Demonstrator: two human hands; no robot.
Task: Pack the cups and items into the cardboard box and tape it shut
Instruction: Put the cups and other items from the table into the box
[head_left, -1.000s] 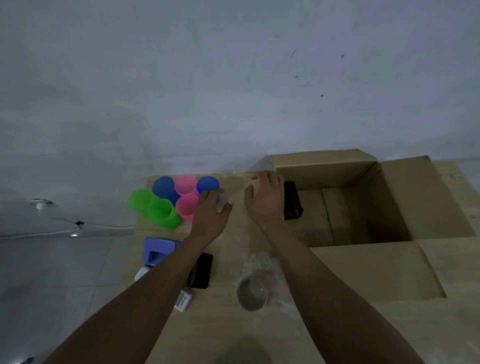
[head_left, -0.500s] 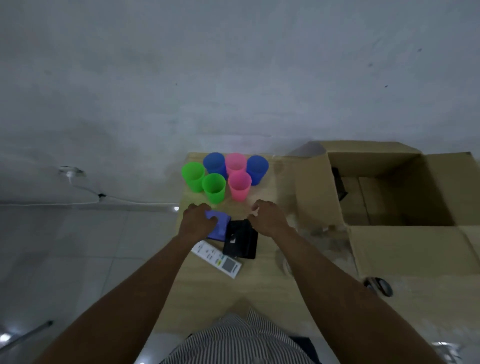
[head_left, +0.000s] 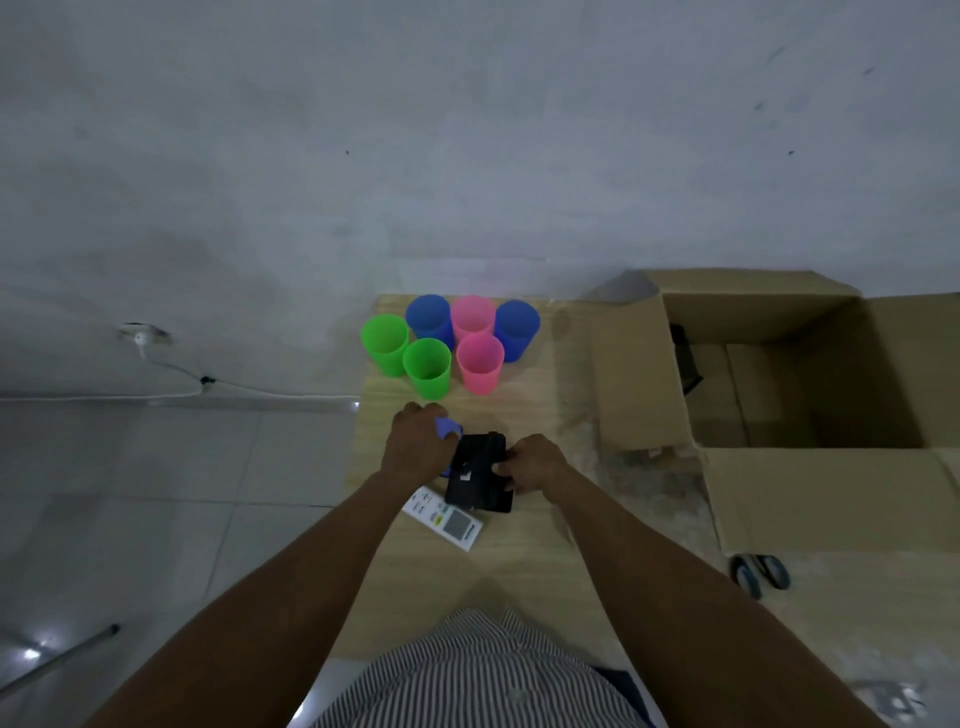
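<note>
Several plastic cups stand at the table's far left: two green (head_left: 427, 367), two blue (head_left: 429, 318) and two pink (head_left: 479, 362). In front of them my left hand (head_left: 418, 447) grips a small purple item (head_left: 448, 427). My right hand (head_left: 531, 462) holds the right side of a flat black item (head_left: 479, 475) lying on the table. A white remote control (head_left: 447, 524) lies partly under the black item. The open cardboard box (head_left: 641, 374) stands to the right, with a dark item (head_left: 684, 358) inside against its left wall.
The wooden table (head_left: 524, 561) ends just left of the cups. A roll of tape (head_left: 759, 573) lies by the box's near flap (head_left: 831, 499). A white cable (head_left: 171, 371) runs along the wall on the left. A rod (head_left: 57, 662) lies on the tiled floor.
My hands drew back from the box's left flap to the items near the table's front. The left hand closed on the purple item and the right took hold of the black one.
</note>
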